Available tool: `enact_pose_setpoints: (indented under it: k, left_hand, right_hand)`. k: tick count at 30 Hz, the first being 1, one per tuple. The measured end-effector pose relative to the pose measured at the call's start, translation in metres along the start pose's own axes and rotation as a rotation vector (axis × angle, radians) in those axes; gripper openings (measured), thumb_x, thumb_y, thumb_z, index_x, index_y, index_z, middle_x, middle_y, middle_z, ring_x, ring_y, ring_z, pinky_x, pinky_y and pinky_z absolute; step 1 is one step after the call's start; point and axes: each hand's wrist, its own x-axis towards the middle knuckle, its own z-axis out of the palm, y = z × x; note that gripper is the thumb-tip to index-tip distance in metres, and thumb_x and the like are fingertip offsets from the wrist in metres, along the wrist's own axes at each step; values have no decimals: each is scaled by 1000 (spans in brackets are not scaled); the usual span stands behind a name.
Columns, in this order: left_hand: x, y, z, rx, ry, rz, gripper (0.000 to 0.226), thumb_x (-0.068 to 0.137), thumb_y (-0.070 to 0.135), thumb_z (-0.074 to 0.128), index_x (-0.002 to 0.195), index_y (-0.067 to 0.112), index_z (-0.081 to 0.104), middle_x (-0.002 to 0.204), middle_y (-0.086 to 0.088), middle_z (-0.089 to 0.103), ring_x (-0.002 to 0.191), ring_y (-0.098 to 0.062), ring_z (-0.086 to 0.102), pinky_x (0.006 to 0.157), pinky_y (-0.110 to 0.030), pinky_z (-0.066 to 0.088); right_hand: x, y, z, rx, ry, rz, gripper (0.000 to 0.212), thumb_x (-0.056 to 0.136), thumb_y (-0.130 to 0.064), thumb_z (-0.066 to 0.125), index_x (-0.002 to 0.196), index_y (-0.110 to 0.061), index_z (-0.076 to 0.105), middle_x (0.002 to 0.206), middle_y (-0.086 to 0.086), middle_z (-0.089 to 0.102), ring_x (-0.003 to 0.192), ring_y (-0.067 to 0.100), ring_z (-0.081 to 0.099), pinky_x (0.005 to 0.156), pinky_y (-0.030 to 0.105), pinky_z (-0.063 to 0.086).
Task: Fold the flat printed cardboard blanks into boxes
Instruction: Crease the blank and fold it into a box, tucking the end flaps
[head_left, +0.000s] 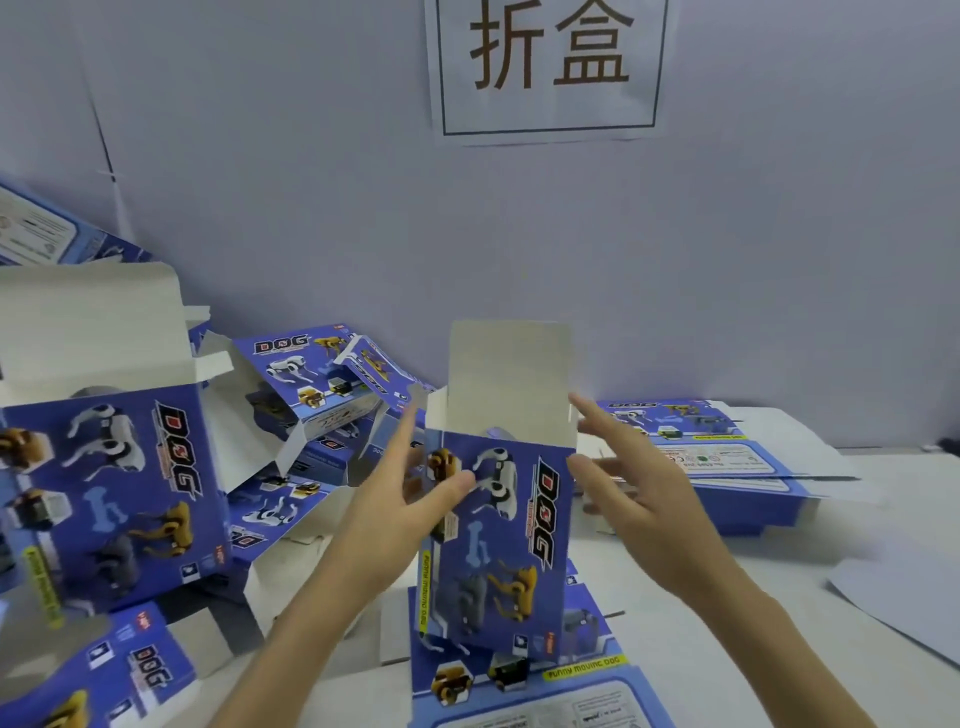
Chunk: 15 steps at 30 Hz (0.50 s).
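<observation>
Paper sign (550, 67) on the wall (311, 182) — white desk (883, 519) below.
A pale loose sheet (909, 608) lies at the desk's right edge.

A plain, pale blue-grey wall (311, 182) fills the back and is evenly and softly lit. High on it, right of the middle, hangs a white paper sign (550, 111) with two large dark characters inside a thin rectangular frame. A thin dark line (104, 145) slants down the wall at the left. Below, a white tabletop (857, 530) meets the wall. A pale loose sheet (893, 597) lies at its right edge.
</observation>
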Motion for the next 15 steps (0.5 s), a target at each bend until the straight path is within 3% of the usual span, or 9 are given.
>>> enact_pose_setpoints:
  k: [2, 4, 6, 9, 11, 13, 15]
  left_hand:
    - [-3, 4, -5, 246, 37, 136, 94, 71, 56, 62, 143, 62, 3, 124, 41, 41, 115, 10, 47, 93, -15, 43]
    - [-4, 1, -12, 443, -28, 306, 79, 83, 48, 61, 142, 62, 11, 117, 47, 41, 111, 13, 48, 86, -18, 50]
    - [-1, -4, -19, 475, -47, 393, 58, 95, 20, 57, 134, 56, 34, 119, 32, 48, 110, -1, 54, 83, -33, 57]
    - [0, -8, -31, 598, 73, 526, 58, 90, -12, 52, 127, 32, 55, 135, 17, 48, 118, -5, 52, 78, -30, 59]
    - [0, -5, -38, 760, 135, 669, 45, 79, -17, 64, 113, 11, 68, 142, -4, 47, 125, -18, 51, 70, -34, 61]
    - [2, -3, -41, 889, 129, 722, 35, 72, -14, 73, 99, 8, 73, 139, -11, 51, 125, -33, 52, 81, -43, 57]
    - [4, -2, -44, 947, 126, 778, 29, 71, -8, 77, 95, 8, 74, 132, -10, 58, 126, -33, 52, 93, -43, 50]
  right_hand:
    - [-1, 1, -1, -49, -29, -71, 42, 88, -47, 51, 125, -62, 37, 127, -30, 47, 101, -8, 60, 67, 14, 54]
    - [0, 3, -5, -50, -29, -123, 39, 89, -41, 60, 121, -58, 44, 133, -31, 45, 99, -4, 62, 63, 10, 51]
    - [-1, 6, -11, -74, -41, -163, 46, 85, -35, 62, 126, -49, 45, 135, -32, 46, 99, -2, 63, 67, 11, 52]
    - [-2, 10, -12, -92, -61, -210, 54, 86, -28, 58, 136, -39, 41, 131, -32, 50, 103, 0, 63, 73, 12, 53]
    - [-1, 13, -10, -111, -49, -254, 58, 85, -18, 61, 135, -38, 40, 129, -32, 52, 102, -1, 64, 74, 11, 53]
    - [1, 14, -8, -160, -27, -313, 58, 86, -15, 67, 134, -34, 40, 128, -32, 51, 100, -1, 64, 75, 11, 54]
    - [3, 15, -7, -200, 5, -355, 54, 83, -20, 65, 132, -28, 43, 127, -27, 51, 101, -1, 64, 76, 9, 52]
